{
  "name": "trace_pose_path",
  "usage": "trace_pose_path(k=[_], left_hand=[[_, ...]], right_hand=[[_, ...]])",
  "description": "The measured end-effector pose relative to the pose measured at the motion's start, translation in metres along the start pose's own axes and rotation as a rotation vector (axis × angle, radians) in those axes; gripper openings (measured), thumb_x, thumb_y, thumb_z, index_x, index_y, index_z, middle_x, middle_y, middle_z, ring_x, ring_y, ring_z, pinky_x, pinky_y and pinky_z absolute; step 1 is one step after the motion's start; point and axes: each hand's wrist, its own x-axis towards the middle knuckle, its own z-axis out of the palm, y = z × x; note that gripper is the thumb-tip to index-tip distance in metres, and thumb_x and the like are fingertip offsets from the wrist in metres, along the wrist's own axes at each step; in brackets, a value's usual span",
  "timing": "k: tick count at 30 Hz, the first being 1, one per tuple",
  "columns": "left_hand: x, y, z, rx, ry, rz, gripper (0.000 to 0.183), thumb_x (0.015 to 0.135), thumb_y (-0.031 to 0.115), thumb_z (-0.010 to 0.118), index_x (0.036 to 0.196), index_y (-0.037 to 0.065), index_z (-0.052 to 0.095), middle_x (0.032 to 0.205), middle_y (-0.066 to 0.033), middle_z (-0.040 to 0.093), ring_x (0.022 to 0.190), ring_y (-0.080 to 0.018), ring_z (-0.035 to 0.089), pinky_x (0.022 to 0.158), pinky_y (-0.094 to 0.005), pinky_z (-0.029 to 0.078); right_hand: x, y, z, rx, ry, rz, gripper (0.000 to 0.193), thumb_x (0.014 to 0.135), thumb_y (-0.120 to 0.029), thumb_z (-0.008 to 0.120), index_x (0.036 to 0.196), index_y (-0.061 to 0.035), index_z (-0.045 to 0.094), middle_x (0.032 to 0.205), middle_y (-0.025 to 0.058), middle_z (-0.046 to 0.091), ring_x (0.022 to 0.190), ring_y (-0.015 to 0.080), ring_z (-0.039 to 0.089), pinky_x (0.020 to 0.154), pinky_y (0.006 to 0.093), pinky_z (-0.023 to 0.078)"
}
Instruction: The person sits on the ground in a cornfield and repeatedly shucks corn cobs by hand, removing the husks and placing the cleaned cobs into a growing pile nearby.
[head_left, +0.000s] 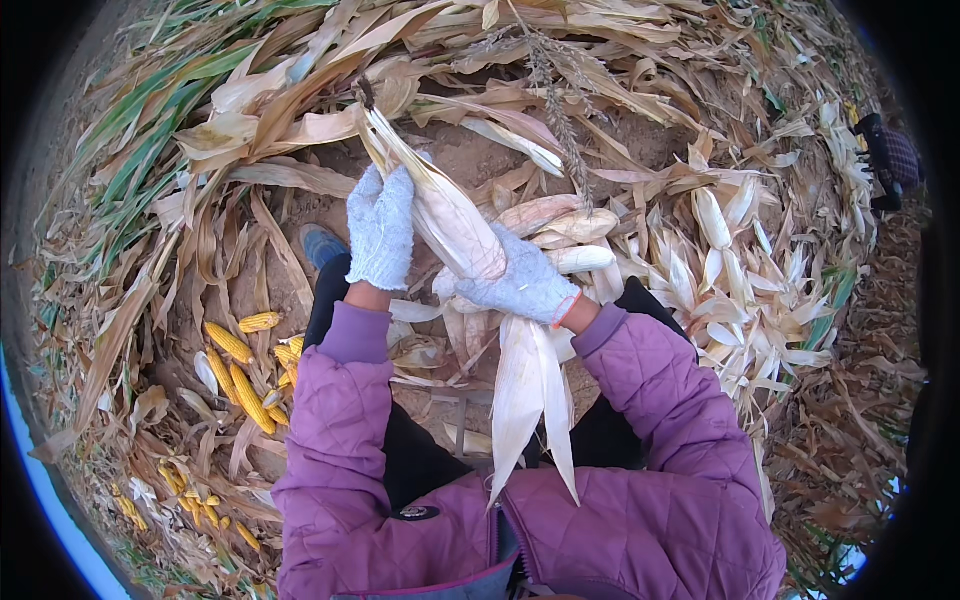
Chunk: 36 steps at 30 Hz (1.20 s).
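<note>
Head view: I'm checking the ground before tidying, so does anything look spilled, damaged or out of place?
Nothing clearly stands out. The held ear of corn shows no evident damage. The yellow cobs lie loose at lower left, but dry husks litter the ground all around, so this looks like ordinary clutter.

Gloved hands [383, 228] hold a pale-husked corn ear [448, 213] while yellow cobs [251, 398] lie left.

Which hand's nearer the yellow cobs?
Left. The left hand, by the upper part of the ear, is up and right of the yellow cobs; the right hand, at its lower end, is farther right.
</note>
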Motion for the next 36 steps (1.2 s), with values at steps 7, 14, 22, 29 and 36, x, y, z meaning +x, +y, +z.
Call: trace_pose_path(k=[7, 14, 22, 29, 36], left_hand=[[-0.001, -0.004, 0.0, -0.445, -0.104, -0.111, 0.033, 0.096, 0.023, 0.056, 0.114, -0.004, 0.063, 0.102, -0.0108, 0.068, 0.09, -0.0176, 0.064, 0.082, -0.0291, 0.052], [0.005, -0.029, 0.002, -0.35, 0.114, -0.264, 0.036, 0.097, 0.024, 0.053, 0.117, -0.005, 0.058, 0.104, -0.0134, 0.066, 0.09, -0.0224, 0.066, 0.081, -0.0332, 0.055], [-0.029, -0.03, 0.038, -0.104, 0.023, -0.2, 0.029, 0.098, 0.023, 0.056, 0.112, -0.001, 0.062, 0.1, -0.0085, 0.066, 0.086, -0.0142, 0.061, 0.075, -0.0274, 0.05], [-0.015, -0.018, 0.028, -0.53, 0.1, -0.377, 0.027, 0.097, 0.019, 0.057, 0.116, 0.0, 0.059, 0.105, -0.013, 0.065, 0.09, -0.0229, 0.065, 0.076, -0.0372, 0.057], [0.029, -0.052, -0.07, -0.539, 0.391, -0.299, 0.031, 0.096, 0.022, 0.058, 0.121, 0.004, 0.054, 0.113, -0.0127, 0.063, 0.097, -0.0276, 0.064, 0.079, -0.048, 0.057]], right_hand=[[0.001, 0.01, -0.005, 0.115, -0.015, -0.193, 0.078, 0.07, -0.05, 0.079, 0.121, 0.0005, 0.049, 0.114, 0.0219, 0.062, 0.109, 0.0375, 0.06, 0.094, 0.0412, 0.047], [0.007, 0.012, 0.003, 0.09, 0.228, -0.216, 0.08, 0.078, -0.046, 0.074, 0.138, -0.0032, 0.042, 0.131, 0.0206, 0.053, 0.118, 0.0348, 0.056, 0.1, 0.0401, 0.045], [0.012, 0.005, 0.005, 0.288, 0.455, -0.106, 0.033, 0.097, -0.022, 0.055, 0.121, 0.0007, 0.055, 0.108, 0.0123, 0.064, 0.101, 0.0198, 0.06, 0.09, 0.0329, 0.047], [0.026, 0.016, -0.028, 0.942, 0.637, -0.176, 0.029, 0.103, -0.026, 0.044, 0.096, -0.0031, 0.06, 0.079, 0.0071, 0.062, 0.073, 0.017, 0.058, 0.074, 0.0303, 0.049], [0.029, 0.047, -0.107, 1.512, 0.996, -0.18, 0.027, 0.1, -0.032, 0.045, 0.09, -0.0081, 0.053, 0.078, 0.0091, 0.059, 0.07, 0.0251, 0.057, 0.068, 0.0402, 0.052]])
